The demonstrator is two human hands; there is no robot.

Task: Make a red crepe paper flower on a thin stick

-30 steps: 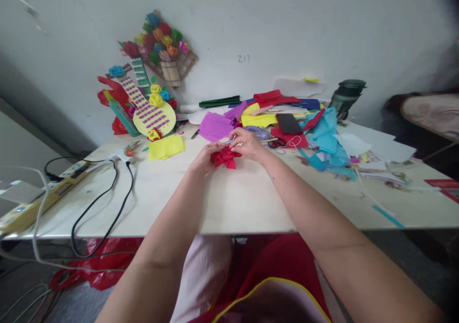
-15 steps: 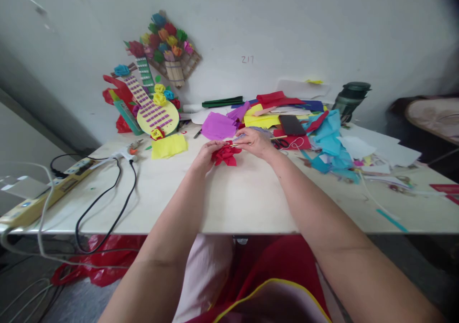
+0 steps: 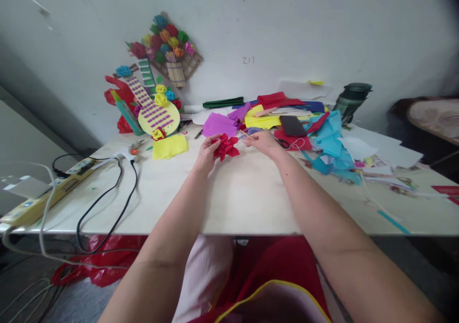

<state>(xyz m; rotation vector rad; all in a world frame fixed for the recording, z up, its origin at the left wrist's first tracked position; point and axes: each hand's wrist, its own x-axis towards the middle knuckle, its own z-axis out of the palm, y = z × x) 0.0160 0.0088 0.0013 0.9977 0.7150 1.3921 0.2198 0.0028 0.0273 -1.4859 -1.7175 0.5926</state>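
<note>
My left hand [image 3: 207,155] is closed on a red paper flower [image 3: 226,147], whose pointed petals spread out to the right of my fingers. In my right hand [image 3: 264,144] a thin wooden stick [image 3: 247,134] is pinched, its tip sticking out to the upper left. A small gap lies between stick and flower. Behind the flower lies a purple paper sheet [image 3: 219,124]. Beyond my right hand is a bluish-grey bundle [image 3: 253,131], partly covered by it. Black-handled scissors [image 3: 283,143] show just right of that hand, with their blades hidden.
A yellow paper piece [image 3: 170,147], a glue gun [image 3: 131,152] and a power strip [image 3: 46,189] with loose cables are on the left. Paper guitar [image 3: 158,117] leans at the wall. To the right are a phone [image 3: 293,125], blue crepe paper [image 3: 330,141] and a dark bottle [image 3: 351,101].
My right hand has drawn the stick away from the flower, to the right. The flower stays in my left hand, its petals now more exposed. The view has shifted slightly.
</note>
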